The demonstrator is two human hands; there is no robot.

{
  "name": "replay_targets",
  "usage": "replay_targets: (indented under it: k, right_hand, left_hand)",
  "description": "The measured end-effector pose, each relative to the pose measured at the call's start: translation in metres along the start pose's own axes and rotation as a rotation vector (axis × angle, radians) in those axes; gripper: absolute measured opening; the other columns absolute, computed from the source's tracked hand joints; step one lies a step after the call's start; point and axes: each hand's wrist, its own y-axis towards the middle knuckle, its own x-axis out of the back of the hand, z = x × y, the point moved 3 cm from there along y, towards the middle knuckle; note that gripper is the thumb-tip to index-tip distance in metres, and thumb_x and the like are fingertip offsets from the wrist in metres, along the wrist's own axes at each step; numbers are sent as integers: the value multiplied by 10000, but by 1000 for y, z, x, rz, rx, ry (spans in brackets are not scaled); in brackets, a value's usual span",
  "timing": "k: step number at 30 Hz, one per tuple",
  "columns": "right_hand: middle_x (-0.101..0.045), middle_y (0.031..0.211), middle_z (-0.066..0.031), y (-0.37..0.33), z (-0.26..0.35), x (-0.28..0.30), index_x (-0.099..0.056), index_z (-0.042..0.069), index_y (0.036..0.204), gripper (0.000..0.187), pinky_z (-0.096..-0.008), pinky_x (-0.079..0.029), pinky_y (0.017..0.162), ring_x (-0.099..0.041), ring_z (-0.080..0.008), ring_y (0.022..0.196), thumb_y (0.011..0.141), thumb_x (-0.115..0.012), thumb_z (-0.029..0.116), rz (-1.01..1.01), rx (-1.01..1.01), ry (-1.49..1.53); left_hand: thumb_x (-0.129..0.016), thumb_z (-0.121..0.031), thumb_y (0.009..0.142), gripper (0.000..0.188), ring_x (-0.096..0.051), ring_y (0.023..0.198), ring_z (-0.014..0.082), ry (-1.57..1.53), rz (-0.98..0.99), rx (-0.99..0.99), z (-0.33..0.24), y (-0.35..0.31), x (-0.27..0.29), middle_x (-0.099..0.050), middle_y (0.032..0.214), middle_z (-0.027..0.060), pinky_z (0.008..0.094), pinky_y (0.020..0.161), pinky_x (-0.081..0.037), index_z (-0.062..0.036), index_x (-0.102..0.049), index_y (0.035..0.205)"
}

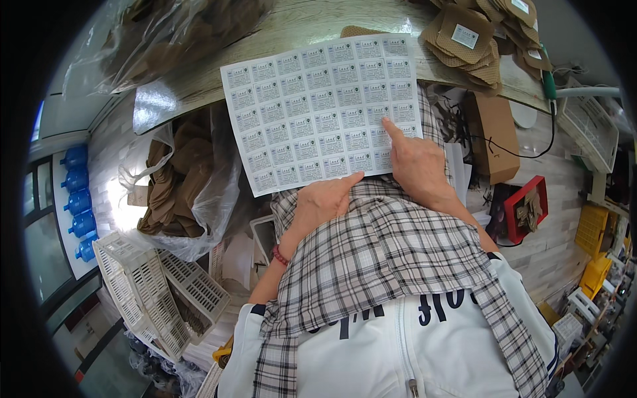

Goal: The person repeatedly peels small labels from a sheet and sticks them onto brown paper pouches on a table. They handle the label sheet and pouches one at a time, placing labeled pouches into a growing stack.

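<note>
A white sheet of printed labels [312, 123] in rows and columns slants from the table edge down over my lap. My left hand [325, 199] grips its lower edge, with one digit lying along the front and the other fingers largely hidden. At the sheet's lower right is my right hand [419, 166], its index finger stretched onto a label and the rest of its fingers bent and partly hidden. Beyond the sheet, a brown mesh-textured pad [361, 30] shows partly on the table. A checked apron [371, 252] covers my lap.
Brown pads with white labels [464, 40] are stacked at the table's right. Plastic bags of brown pieces lie on the table and hang at left [179, 179]. White crates [142, 285] stand lower left; a cardboard box [491, 136] and red tray [541, 196] stand right.
</note>
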Motion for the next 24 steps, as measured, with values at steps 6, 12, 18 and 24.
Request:
replay_targets:
  k: [6, 12, 18, 24]
  right_hand:
    - [-636, 652, -81, 1, 1, 3, -578, 81, 1309, 464, -396, -497, 587, -613, -253, 566, 847, -617, 76, 49, -28, -14]
    - [-625, 633, -97, 0, 0, -3, -562, 117, 1337, 484, -417, -491, 578, -604, -271, 561, 857, -605, 78, 41, -30, -17]
    - [-627, 644, -99, 1, 2, -2, -521, 155, 1378, 496, -435, -487, 586, -604, -285, 575, 888, -584, 103, 96, -78, -38]
    - [-628, 647, -99, 1, 1, -2, -526, 145, 1369, 478, -423, -487, 592, -613, -280, 580, 897, -586, 103, 106, -87, -20]
  left_hand:
    - [-621, -21, 758, 473, -596, 570, 172, 94, -62, -39, 0, 0, -3, -638, 721, 23, 294, 520, -479, -143, -667, 1212]
    - [-615, -7, 763, 447, -588, 558, 170, 138, -152, -113, 2, -2, -2, -624, 702, 30, 309, 504, -464, -117, -675, 1192]
    - [-629, 4, 751, 440, -573, 547, 175, 32, -129, 46, 5, -13, 12, -628, 709, 28, 317, 518, -450, -83, -667, 1181]
    - [-607, 42, 804, 259, -583, 826, 281, 357, -630, 213, 9, -39, 46, -583, 888, 117, 385, 735, -452, -15, -609, 1057]
